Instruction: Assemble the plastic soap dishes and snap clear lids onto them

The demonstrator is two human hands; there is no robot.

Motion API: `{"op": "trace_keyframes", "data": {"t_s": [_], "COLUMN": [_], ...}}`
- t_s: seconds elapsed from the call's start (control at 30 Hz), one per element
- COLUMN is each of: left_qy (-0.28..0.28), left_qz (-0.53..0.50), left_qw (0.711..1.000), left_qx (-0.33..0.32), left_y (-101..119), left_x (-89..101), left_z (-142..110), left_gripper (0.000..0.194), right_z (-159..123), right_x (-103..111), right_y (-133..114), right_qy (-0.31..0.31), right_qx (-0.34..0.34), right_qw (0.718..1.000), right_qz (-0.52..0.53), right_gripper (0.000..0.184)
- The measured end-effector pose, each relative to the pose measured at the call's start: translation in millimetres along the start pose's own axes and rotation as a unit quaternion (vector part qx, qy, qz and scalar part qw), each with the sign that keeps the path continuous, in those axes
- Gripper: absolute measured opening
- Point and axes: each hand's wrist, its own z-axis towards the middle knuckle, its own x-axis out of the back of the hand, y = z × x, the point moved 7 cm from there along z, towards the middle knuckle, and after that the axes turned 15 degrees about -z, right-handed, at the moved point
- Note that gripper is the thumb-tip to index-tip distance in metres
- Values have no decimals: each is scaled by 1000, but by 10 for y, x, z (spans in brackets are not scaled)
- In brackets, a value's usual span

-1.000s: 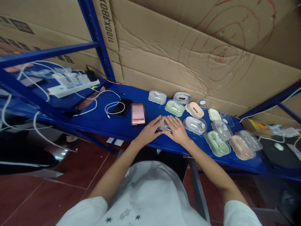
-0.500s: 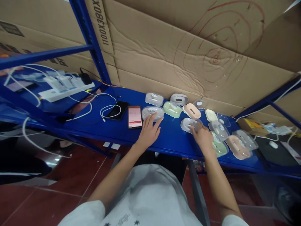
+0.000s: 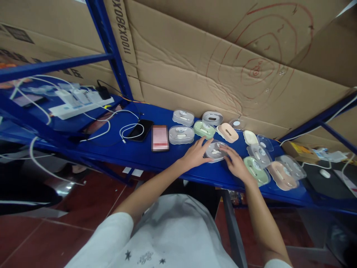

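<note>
Head view, now: grey case with a clear cover sits between both hands on the blue surface, toward the near edge, right of the left-hand grey case, just near of the small green case, left of the large green case.

Fingers: I see the left hand spread wide round the left end, thumb on the near side, fingers on the far side. Right hand is narrower, fingers reaching over the right end, thumb lower down. Contact looks likely at both ends; grip force, can't tell.

Handling, my guess: light, stiff thin plastic, not soft. Cover looks glossy, so probably slippery under bare fingers. Not glass-fragile, but a hard push mid-top could flex or crack the shell. I'd take hold at the two rounded ends, low by the rim, so cover and base stay together; pinching the cover alone might lift it off. Long sides would work as a second choice.

Orientation: lying flat, cover up. Long axis runs roughly left to right, along the surface, slight skew hard to judge with fingers over the right end. Pale bar on top follows that axis. Label side faces far, partly covered by fingers.
</note>
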Motion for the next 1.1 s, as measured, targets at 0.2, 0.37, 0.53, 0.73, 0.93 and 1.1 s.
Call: {"op": "trace_keyframes", "data": {"t_s": [0.2, 0.37, 0.53, 0.73, 0.93, 1.1], "left_qy": [-28, 5, 42, 62, 53, 91], "left_qz": [-30, 33, 136, 250, 302, 279], "left_qw": [999, 999, 990, 964, 951, 956], "left_qx": [-23, -17, -20, -64, -34, 16], "left_y": [-17, -15, 59, 167, 121, 62], "left_x": [84, 113, 57, 49, 116, 253], "left_z": [-101, -203, -219, -138, -58, -173], "left_gripper": [66, 61, 62, 47, 39, 38], "right_z": [38, 55, -13, 194, 812, 1001], "right_x": [14, -70, -228, -252, -167, -271], "right_y": [-92, -93, -143, -90, 613, 809], "right_qy": [34, 57, 66, 29, -41, -91], "right_qx": [40, 58, 83, 87, -166, -240], "right_qw": [996, 996, 994, 994, 957, 928], "right_qz": [73, 41, -26, -65, -233, -269], "right_gripper": [36, 39, 45, 52, 58, 56]}}
